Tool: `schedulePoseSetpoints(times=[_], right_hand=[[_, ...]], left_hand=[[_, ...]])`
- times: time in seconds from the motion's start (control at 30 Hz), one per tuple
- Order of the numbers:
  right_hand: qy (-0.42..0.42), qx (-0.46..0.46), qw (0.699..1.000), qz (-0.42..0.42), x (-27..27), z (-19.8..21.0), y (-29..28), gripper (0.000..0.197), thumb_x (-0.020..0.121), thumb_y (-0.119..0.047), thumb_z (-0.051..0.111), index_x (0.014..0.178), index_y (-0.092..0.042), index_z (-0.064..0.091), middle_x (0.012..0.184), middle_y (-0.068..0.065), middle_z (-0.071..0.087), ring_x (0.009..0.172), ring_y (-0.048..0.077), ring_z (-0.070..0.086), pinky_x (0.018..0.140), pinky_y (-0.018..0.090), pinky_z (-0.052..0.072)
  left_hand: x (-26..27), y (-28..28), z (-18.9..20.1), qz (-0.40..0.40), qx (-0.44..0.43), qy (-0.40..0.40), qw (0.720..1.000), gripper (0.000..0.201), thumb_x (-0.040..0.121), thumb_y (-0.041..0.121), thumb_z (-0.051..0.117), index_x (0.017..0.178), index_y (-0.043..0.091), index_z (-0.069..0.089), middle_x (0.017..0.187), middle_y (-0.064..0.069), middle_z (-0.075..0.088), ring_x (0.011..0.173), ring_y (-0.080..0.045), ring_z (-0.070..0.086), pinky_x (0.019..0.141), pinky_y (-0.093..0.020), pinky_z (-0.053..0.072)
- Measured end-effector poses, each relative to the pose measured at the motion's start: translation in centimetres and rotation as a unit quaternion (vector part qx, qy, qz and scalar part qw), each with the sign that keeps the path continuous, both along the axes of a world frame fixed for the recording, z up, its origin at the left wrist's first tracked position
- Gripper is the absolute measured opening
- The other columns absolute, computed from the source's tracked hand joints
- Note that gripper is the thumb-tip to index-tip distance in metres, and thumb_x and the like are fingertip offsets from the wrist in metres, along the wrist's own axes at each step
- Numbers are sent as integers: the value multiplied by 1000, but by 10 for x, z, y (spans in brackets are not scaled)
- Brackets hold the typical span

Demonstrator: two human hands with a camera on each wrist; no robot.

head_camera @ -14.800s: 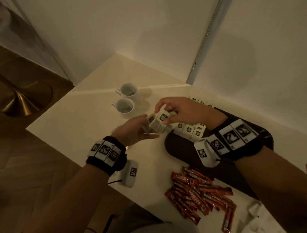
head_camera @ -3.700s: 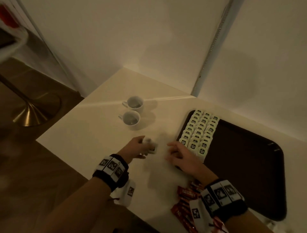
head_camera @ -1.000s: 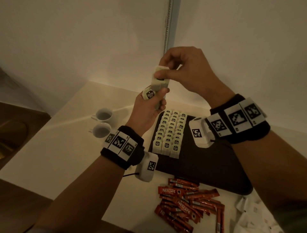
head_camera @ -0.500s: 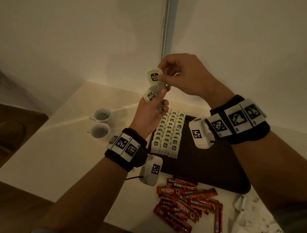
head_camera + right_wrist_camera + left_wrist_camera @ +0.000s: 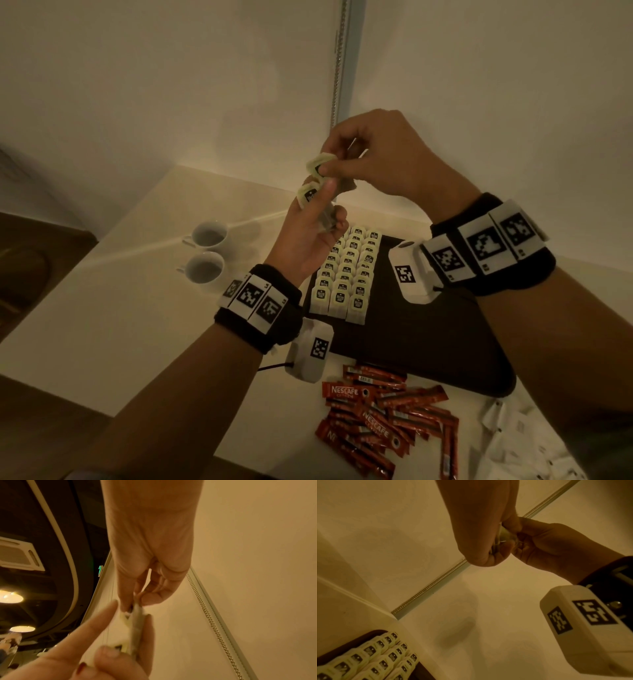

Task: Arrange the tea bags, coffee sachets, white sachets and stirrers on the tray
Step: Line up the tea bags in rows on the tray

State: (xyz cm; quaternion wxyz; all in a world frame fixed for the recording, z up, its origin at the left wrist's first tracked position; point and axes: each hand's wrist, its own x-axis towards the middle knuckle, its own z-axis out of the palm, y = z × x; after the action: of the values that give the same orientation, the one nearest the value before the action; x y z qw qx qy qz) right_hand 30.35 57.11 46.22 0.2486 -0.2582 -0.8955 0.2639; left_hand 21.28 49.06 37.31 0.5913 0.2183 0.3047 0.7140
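The desk [image 5: 113,308] carries a dark tray [image 5: 428,342] whose left end holds three neat rows of tea bags [image 5: 346,274]; the coffee sachets [image 5: 380,421] lie loose beside it. Above, the left hand [image 5: 308,236] grips one tea bag [image 5: 310,196] while the right hand [image 5: 383,161] pinches another [image 5: 320,163]. Best to part them gently, then set each label-up, extending a row.

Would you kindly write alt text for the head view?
Both hands, right and left, pinch tea bags above a dark tray holding three rows of tea bags. Red sachets and two cups sit on the table.
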Motion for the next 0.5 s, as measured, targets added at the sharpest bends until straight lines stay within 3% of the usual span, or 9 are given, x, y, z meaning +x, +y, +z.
schedulePoseSetpoints(times=[0.13,0.3,0.43,0.5], right_hand=[[-24,-32,999,2,3,2,1,14,78,-28,74,85,-17,71,72,-5,63,64,2,51,64,12,41],[-31,-88,996,8,5,2,0,10,81,-24,71,89,-17,71,77,1,67,68,7,57,67,18,45],[-12,-106,994,-4,4,0,1,8,81,-16,70,89,-16,69,73,-7,64,66,2,55,64,12,44],[-4,-112,994,-5,5,0,2,9,81,-15,71,89,-16,68,74,-5,63,65,2,55,63,11,43]], left_hand=[[-5,1,3,-2,9,24,1000,3,91,15,55,93,17,56,77,7,69,50,-2,48,49,-16,42],[-6,4,7,20,1,88,996,9,87,7,58,86,16,55,70,5,68,47,-3,46,47,-17,39],[-6,5,5,29,12,108,994,17,88,0,57,85,17,57,69,4,67,47,-4,47,45,-17,39],[-7,5,3,25,14,114,993,15,85,2,59,85,17,57,68,4,65,47,-3,47,45,-17,39]])
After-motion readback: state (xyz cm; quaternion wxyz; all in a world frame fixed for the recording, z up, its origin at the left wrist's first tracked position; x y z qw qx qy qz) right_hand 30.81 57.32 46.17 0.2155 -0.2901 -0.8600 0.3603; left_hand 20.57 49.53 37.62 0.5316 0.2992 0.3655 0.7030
